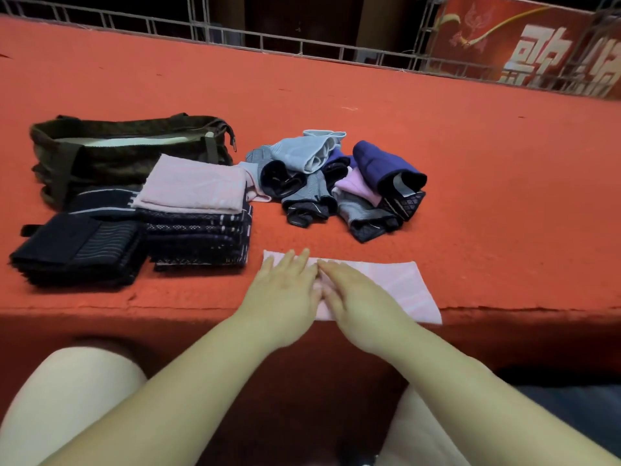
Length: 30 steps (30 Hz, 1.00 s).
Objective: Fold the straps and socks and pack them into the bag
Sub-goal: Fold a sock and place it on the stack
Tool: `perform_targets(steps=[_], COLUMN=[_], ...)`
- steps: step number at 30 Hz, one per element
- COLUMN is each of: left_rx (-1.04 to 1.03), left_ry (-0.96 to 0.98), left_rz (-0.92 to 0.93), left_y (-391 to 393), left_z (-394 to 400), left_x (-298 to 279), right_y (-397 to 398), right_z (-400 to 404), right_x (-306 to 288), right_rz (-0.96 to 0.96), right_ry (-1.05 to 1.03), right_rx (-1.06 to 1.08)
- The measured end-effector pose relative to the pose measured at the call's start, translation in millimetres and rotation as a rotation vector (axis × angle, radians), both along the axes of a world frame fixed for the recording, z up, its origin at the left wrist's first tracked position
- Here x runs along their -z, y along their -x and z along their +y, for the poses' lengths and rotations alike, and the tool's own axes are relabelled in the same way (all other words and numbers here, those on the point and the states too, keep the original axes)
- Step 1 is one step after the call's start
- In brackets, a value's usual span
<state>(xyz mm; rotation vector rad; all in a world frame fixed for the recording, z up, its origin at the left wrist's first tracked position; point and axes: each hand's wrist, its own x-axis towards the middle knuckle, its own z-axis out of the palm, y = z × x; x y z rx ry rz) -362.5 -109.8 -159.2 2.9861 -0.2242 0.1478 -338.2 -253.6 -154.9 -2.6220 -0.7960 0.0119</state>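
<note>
Hands [319, 290] lie flat, side by side, on pink strap [403, 284] (its middle hidden beneath them).

Counter [369, 95]: you have an orange-red fabric surface before you, running wide to left and right, its front edge dropping into shadow near your lap.
Railing [268, 38]: you can see a grey metal lattice frame along the counter's far edge.
Banner [524, 45]: at your upper right, a red sign with large white characters and a yellow cord across it.
Background: dark behind the railing; details cannot be told.
</note>
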Motion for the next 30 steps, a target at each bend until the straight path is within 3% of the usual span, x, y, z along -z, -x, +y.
perform_targets(steps=[2, 8, 13, 17, 19, 22, 27, 30], left_rx=[-0.012, 0.192, 0.226, 0.23, 0.273, 0.24, 0.185, 0.164], left_ry=[-0.055, 0.042, 0.41, 0.494, 0.559, 0.602, 0.688, 1.04], left_rz=[0.115, 0.045, -0.091, -0.078, -0.102, -0.151, -0.08, -0.004], left_y=[-5, 12, 22, 24, 25, 28, 26, 14], left_z=[13, 64, 85, 77, 73, 70, 74, 60], left_x=[8, 20, 28, 11, -1, -18, -27, -22], right_y=[-1, -1, 5, 29, 39, 46, 57, 60], right_z=[-5, -55, -46, 4, 28, 42, 27, 12], right_x=[13, 16, 5, -4, -3, -1, 2, 0], right_rz=[0.003, -0.05, 0.007, 0.052, -0.007, -0.006, 0.258, 0.345], right_ry=[0.183, 0.316, 0.277, 0.08, -0.047, -0.319, -0.879, -1.136], right_rx=[0.066, 0.329, 0.258, -0.06, -0.114, 0.014, 0.233, 0.354])
